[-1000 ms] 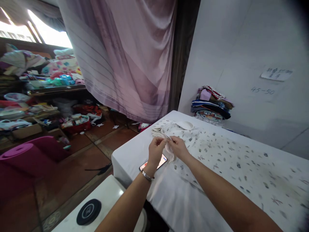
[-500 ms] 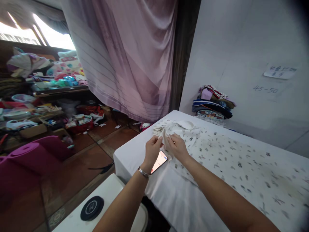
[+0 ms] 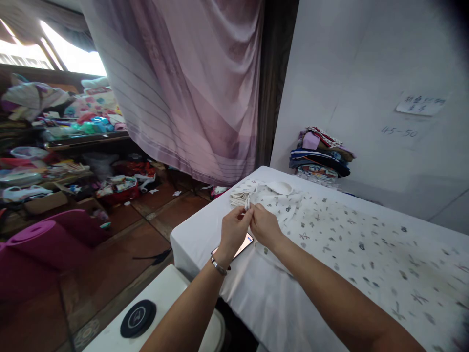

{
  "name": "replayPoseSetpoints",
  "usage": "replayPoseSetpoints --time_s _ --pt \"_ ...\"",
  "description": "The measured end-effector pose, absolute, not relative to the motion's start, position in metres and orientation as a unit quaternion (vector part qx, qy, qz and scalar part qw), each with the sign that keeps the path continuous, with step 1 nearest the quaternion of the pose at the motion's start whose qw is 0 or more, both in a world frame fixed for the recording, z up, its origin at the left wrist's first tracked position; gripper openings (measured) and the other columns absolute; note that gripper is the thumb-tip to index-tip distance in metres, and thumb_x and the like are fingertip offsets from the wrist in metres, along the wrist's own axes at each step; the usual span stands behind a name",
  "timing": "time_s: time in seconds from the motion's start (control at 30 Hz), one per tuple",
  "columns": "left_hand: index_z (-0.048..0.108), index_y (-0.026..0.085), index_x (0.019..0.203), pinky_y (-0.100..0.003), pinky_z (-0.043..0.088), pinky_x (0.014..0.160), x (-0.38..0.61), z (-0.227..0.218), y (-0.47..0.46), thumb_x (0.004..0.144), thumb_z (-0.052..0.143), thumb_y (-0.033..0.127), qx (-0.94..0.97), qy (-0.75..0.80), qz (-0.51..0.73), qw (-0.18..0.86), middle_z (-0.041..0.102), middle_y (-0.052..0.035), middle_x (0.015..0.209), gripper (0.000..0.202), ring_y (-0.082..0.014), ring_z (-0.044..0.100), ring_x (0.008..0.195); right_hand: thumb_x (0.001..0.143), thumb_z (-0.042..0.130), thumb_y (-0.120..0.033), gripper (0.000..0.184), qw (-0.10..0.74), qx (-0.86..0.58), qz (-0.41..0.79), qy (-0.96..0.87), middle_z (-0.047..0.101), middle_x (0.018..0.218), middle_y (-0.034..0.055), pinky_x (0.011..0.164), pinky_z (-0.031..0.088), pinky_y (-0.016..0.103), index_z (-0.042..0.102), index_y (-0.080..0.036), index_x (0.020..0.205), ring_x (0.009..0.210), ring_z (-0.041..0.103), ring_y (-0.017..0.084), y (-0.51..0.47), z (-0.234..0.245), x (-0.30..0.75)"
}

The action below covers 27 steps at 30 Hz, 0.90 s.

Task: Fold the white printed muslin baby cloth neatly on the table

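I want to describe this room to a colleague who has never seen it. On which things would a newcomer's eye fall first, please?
Probably first on the large pinkish-purple fabric curtain, draped across the top centre. Below it, the bare left hand and right hand meet in a fingertip grip on bunched white fabric over the white cloth-covered table. At lower left, the rolled magenta mat stands out against the brown floor.

This looks like a cluttered room in a home: a big pinkish curtain (image 3: 190,88) hangs near a bright window (image 3: 75,51), with heaped cloth and odds and ends (image 3: 97,105) below it and a rolled pink mat (image 3: 31,254) on the tiled floor (image 3: 137,237). Folded clothes (image 3: 318,159) are stacked by a pale wall (image 3: 348,73) bearing a handwritten note (image 3: 420,104) and "45-50".
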<state>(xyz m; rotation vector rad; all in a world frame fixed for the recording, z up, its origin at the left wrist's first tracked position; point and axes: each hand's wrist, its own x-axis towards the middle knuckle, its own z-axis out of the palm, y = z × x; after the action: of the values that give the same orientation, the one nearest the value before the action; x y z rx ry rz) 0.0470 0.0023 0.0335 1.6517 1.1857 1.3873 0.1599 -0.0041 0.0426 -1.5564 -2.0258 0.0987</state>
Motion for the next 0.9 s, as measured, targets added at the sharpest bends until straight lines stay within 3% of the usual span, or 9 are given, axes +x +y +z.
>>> replayPoseSetpoints --time_s 0.13,0.4,0.53,0.63,0.77,0.9 --pt "0.066 0.018 0.074 -0.022 0.042 0.063 0.046 0.039 0.007 0.072 0.057 0.043 0.604 0.458 0.549 0.353 0.064 -0.0011 0.07 0.026 -0.0139 0.055 0.066 0.091 0.032 -0.027 0.029 0.294 -0.582 0.048 -0.757 0.057 0.095 0.0066 0.062 0.037 0.028 0.051 -0.02 0.112 0.078 0.053 0.018 -0.003 0.045 0.157" --pt "0.057 0.015 0.065 -0.024 0.046 0.055 0.037 0.035 0.035 0.065 0.061 0.042 0.497 0.472 0.559 0.467 0.056 0.0012 0.059 0.028 -0.0112 0.053 0.056 0.075 0.045 -0.019 0.053 0.28 -0.57 0.045 -0.771 0.054 0.111 0.0117 0.08 0.041 0.034 0.041 -0.015 0.128 0.099 0.049 0.024 0.004 0.045 0.143" --pt "0.055 0.015 0.067 -0.025 0.047 0.054 0.02 0.035 0.051 0.066 0.058 0.038 0.466 0.5 0.557 0.472 0.056 0.0011 0.058 0.024 -0.0109 0.054 0.053 0.078 0.044 -0.023 0.056 0.299 -0.556 0.063 -0.773 0.054 0.113 0.0102 0.08 0.041 0.031 0.038 -0.017 0.133 0.101 0.05 0.022 0.005 0.03 0.157" --pt "0.055 0.014 0.067 -0.024 0.047 0.054 0.005 0.034 0.058 0.065 0.056 0.037 0.466 0.529 0.545 0.454 0.057 0.0 0.058 0.023 -0.011 0.054 0.053 0.082 0.041 -0.024 0.047 0.304 -0.587 0.08 -0.747 0.059 0.108 0.0069 0.077 0.042 0.028 0.045 -0.019 0.128 0.092 0.054 0.019 0.019 0.015 0.197" --pt "0.056 0.014 0.067 -0.024 0.048 0.054 -0.007 0.029 0.061 0.064 0.058 0.039 0.474 0.536 0.533 0.451 0.058 -0.0001 0.058 0.025 -0.0107 0.054 0.054 0.085 0.039 -0.027 0.032 0.254 -0.748 0.105 -0.604 0.064 0.102 0.0046 0.078 0.042 0.027 0.059 -0.019 0.108 0.092 0.057 0.018 0.06 0.014 0.274" --pt "0.057 0.014 0.068 -0.024 0.048 0.054 -0.008 0.025 0.061 0.064 0.06 0.041 0.473 0.54 0.531 0.451 0.058 0.0004 0.058 0.028 -0.0101 0.053 0.052 0.083 0.043 -0.044 0.048 0.215 -0.818 0.101 -0.524 0.062 0.106 0.0142 0.075 0.044 0.033 0.054 -0.012 0.116 0.097 0.058 0.026 0.105 0.028 0.324"
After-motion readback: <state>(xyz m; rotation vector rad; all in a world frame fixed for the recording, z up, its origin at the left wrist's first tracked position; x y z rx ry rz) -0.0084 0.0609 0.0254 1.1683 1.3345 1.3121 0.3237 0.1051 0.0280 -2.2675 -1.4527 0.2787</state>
